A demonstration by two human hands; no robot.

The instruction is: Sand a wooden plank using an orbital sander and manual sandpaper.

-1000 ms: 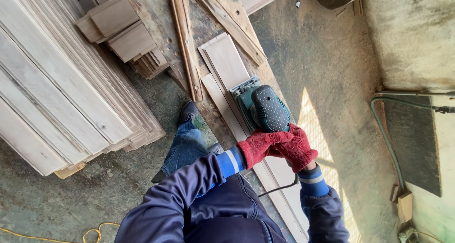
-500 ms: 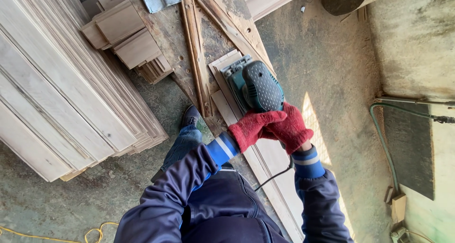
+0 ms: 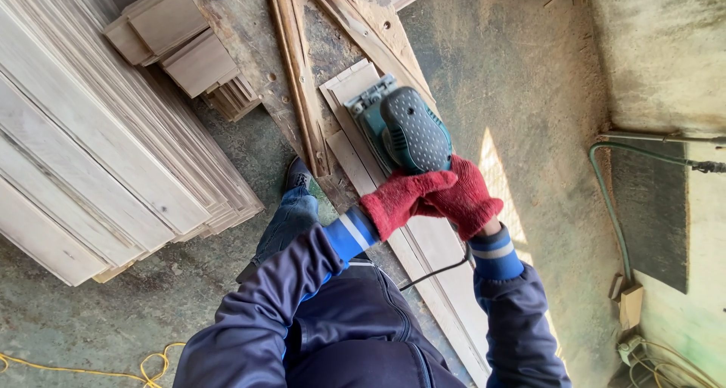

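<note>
On your left lies a tall stack of pale, smooth boards (image 3: 98, 146), with short offcuts (image 3: 181, 48) above it. In the middle, your left hand (image 3: 401, 199) and right hand (image 3: 465, 199), both in red knit gloves, are closed together around the green sander (image 3: 404, 131), which sits flat on the far end of the long plank (image 3: 439, 259). You seem to be in the middle of sanding; keep the pad flat and the black cable (image 3: 435, 271) off the plank, while the dusty concrete floor (image 3: 529, 93) on the right stays rough.

Single head-worn camera, looking steeply down from above, close over gloved hands at centre, bench running from 12 to 5 o'clock, floor all around.
</note>
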